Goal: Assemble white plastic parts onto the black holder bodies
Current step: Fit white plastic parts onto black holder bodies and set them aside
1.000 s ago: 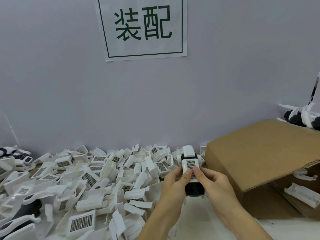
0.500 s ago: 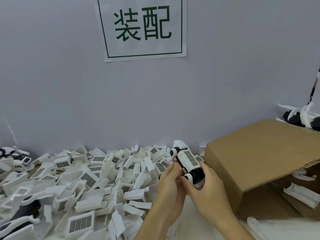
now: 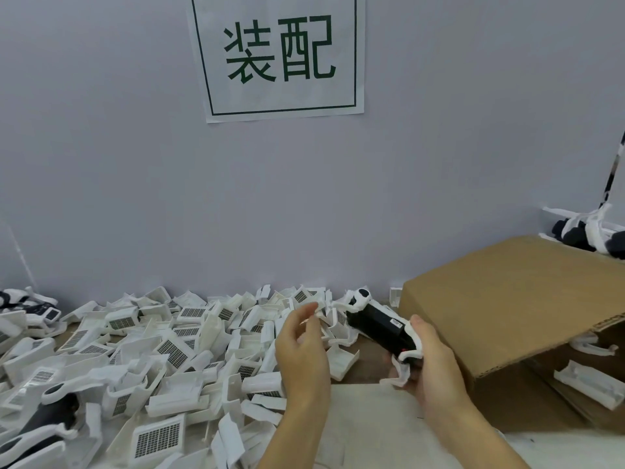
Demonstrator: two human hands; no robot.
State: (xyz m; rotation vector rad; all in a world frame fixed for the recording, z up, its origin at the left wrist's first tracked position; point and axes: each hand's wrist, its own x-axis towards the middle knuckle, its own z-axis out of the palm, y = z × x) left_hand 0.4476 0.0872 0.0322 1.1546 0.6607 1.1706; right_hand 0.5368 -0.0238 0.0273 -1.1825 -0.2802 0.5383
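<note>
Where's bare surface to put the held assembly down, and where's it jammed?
Free: the pale bare strip between the forearms, bordered by the white parts pile on the left and the cardboard box on the right. The small brown gap past it, by the box corner, is tight. Crowded: everything left of the left hand. The right hand holds the black holder.
</note>
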